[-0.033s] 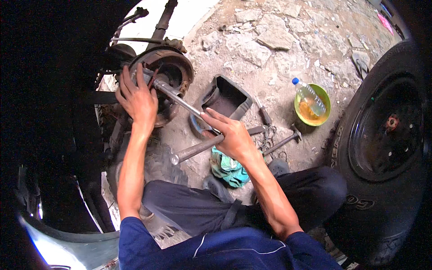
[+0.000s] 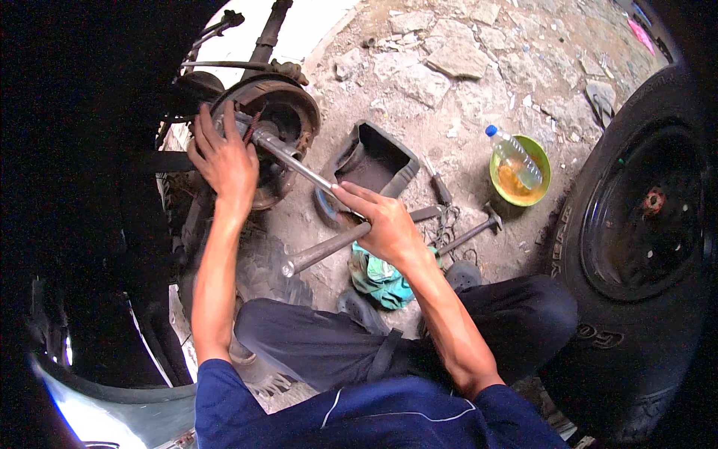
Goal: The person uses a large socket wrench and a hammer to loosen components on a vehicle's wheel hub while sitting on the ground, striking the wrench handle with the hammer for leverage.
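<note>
My right hand [image 2: 390, 230] is closed round a T-handle socket wrench, at the place where its thick crossbar [image 2: 325, 251] meets the steel shaft [image 2: 295, 165]. Two fingers lie along that shaft, which runs up and left to a rusty round brake hub [image 2: 310, 112]. The shaft's far end reaches the middle of the hub; the exact fit there is hidden. My left hand [image 2: 230, 168] is open, fingers stretched over the hub's near-left side, next to a thin coil spring [image 2: 253, 129]. What its palm touches cannot be seen.
Below the shaft sits a black cut-open plastic container [image 2: 407, 168]. Close by are a screwdriver [image 2: 440, 187], a hammer [image 2: 475, 233] and a green cloth [image 2: 381, 277]. A green bowl [image 2: 544, 187] holds a bottle [image 2: 516, 161]. A large tyre [image 2: 565, 247] stands at right.
My left hand has shifted very slightly left at the hub. My right hand and the wrench are almost unmoved.
</note>
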Available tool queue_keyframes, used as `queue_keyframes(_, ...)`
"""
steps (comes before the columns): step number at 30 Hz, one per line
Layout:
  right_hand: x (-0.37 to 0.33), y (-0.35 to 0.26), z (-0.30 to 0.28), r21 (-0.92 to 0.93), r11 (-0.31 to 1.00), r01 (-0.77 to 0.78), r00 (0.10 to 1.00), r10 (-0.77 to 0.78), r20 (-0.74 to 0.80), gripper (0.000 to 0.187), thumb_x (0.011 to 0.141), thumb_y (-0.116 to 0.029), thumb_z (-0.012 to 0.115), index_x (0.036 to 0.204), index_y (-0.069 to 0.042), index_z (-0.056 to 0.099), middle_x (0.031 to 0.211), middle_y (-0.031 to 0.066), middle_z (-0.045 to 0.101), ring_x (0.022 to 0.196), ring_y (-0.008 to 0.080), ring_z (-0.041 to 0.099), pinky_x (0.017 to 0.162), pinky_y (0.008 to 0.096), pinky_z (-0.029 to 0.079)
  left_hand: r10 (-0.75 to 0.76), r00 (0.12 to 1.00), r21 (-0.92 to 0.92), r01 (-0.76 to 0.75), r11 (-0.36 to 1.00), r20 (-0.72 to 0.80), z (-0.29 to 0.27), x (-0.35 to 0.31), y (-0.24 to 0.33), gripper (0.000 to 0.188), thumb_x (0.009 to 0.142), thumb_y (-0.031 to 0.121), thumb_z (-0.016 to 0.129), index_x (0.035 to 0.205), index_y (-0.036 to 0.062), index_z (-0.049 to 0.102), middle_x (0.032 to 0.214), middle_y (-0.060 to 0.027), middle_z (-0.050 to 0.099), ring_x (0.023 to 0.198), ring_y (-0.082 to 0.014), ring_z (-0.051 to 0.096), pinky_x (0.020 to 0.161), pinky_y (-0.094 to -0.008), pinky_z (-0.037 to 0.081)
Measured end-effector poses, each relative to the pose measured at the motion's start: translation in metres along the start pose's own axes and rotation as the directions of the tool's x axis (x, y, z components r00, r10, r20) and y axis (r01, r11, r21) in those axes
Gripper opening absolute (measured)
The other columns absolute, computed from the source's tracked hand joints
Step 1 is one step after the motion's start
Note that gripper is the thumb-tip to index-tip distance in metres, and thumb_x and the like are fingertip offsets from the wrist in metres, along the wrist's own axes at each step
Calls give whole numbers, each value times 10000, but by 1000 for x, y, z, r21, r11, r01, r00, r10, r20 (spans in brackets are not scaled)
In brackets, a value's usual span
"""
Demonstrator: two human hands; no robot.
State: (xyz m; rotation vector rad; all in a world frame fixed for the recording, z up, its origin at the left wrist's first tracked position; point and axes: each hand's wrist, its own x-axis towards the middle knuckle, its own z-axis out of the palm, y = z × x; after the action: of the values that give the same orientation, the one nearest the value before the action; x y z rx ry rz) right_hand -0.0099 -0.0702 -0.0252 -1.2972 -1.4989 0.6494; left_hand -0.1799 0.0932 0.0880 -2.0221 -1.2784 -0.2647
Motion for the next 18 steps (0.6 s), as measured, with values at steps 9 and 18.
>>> queue_keyframes(9,-4,19,-2,-4,996,86,996,-86,-20,698,587,-69,754,1254,-164,574,867,102,583,737,305,627,622,412,518,153,988,-18,-153,988,-18,20,14,-18,671,656,101,735,1280,66,490,1423,-242,359,1263,-412,394,1040,-508,333)
queue_keyframes(18,2,32,-4,-75,987,143,983,-151,-106,581,606,-71,716,1176,-154,635,841,75,604,678,253,626,578,356,512,142,988,-72,-147,986,-66,21,12,-12,694,666,105,738,1306,110,470,1406,-240,395,1228,-444,429,1032,-499,348)
